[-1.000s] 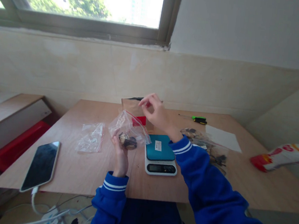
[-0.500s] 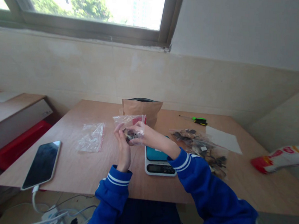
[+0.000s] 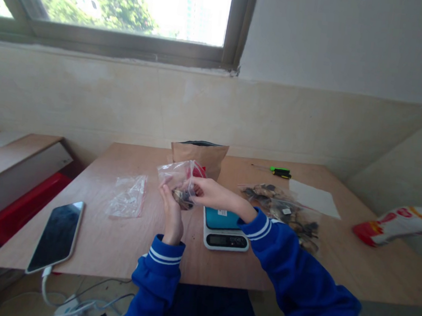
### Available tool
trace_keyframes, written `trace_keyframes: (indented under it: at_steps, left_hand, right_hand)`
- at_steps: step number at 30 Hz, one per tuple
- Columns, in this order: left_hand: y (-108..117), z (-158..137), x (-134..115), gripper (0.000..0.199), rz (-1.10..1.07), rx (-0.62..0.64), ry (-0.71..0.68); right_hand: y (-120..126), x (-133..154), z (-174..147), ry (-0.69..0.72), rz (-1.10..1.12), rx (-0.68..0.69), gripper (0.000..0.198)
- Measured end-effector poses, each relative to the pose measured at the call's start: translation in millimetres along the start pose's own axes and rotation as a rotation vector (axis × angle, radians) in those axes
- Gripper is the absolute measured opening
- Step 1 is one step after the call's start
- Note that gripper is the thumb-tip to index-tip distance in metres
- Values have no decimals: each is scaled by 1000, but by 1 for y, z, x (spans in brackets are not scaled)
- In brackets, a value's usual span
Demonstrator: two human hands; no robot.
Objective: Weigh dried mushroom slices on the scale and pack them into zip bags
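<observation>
Upright in my left hand [image 3: 172, 215] is a clear zip bag [image 3: 175, 170] with dark and pale dried pieces at its bottom. The left fingers wrap round the bag from below and the left side. My right hand [image 3: 210, 192] pinches the bag's right edge, by the zip strip; part of its fingers shows through the plastic. Just right of the bag, under my right forearm, is a white kitchen scale [image 3: 225, 243] with a blue-green top. A brown paper pouch [image 3: 201, 153] stands open right behind the bag.
Flat clear bags [image 3: 128, 197] lie to the left, near a phone [image 3: 55, 237] on a charging cable. Filled zip bags [image 3: 295, 221], white paper [image 3: 316, 198] and screwdrivers [image 3: 281, 172] lie on the right. A red-and-white bottle [image 3: 396, 225] is at the far right.
My right hand has drawn back from over the bag's contents to the bag's right edge. The bag is turned slightly, and my left hand still holds it.
</observation>
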State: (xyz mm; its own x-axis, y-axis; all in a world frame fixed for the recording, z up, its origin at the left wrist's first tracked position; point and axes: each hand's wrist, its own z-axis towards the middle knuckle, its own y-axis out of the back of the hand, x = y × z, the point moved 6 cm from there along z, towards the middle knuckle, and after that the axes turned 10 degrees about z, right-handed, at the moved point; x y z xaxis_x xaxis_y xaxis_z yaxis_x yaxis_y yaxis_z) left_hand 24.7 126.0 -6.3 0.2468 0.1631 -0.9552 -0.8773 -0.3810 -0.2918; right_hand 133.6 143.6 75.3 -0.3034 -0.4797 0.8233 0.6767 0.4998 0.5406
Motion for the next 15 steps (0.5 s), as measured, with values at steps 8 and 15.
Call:
trace_keyframes:
  at_steps: [8,15]
  left_hand:
    - [-9,-8,1,51,-187,71,183]
    - [-5,-10,8,56,-212,101,243]
  right_hand:
    - [23,10,-2,96,122,-94,19]
    - [91,23,2,167,352,-441,30]
